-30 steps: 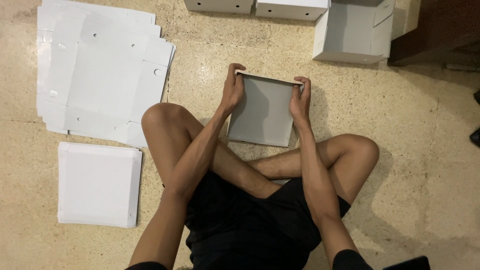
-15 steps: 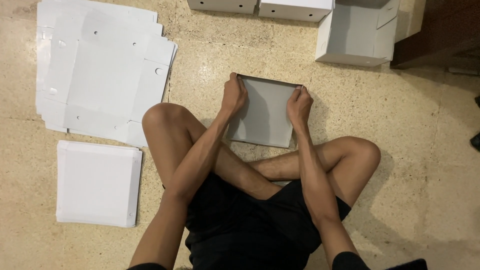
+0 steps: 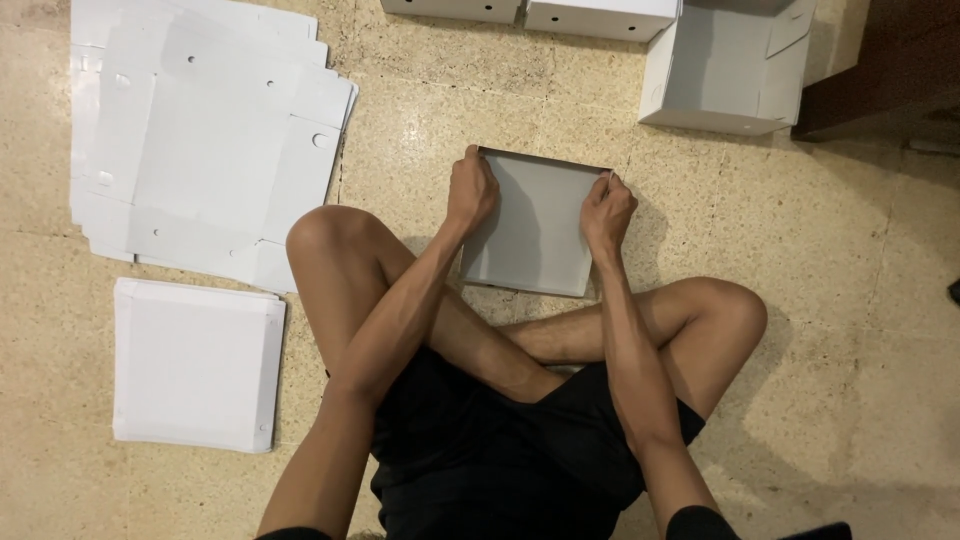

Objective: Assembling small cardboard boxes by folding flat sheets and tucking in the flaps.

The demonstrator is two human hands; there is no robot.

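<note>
Head view: grey box (image 3: 530,230) on floor before crossed legs; left hand (image 3: 472,190), right hand (image 3: 606,208) fingers clamped on far corners. Bare floor (image 3: 850,300) right. Flat cardboard sheets (image 3: 200,150) left; folded boxes (image 3: 730,70) beyond.

The grey-white cardboard box (image 3: 530,225) I'm holding sits on the floor just ahead of my crossed legs. It is shallow and rectangular, open side up, its side walls folded upright under my grip.
</note>
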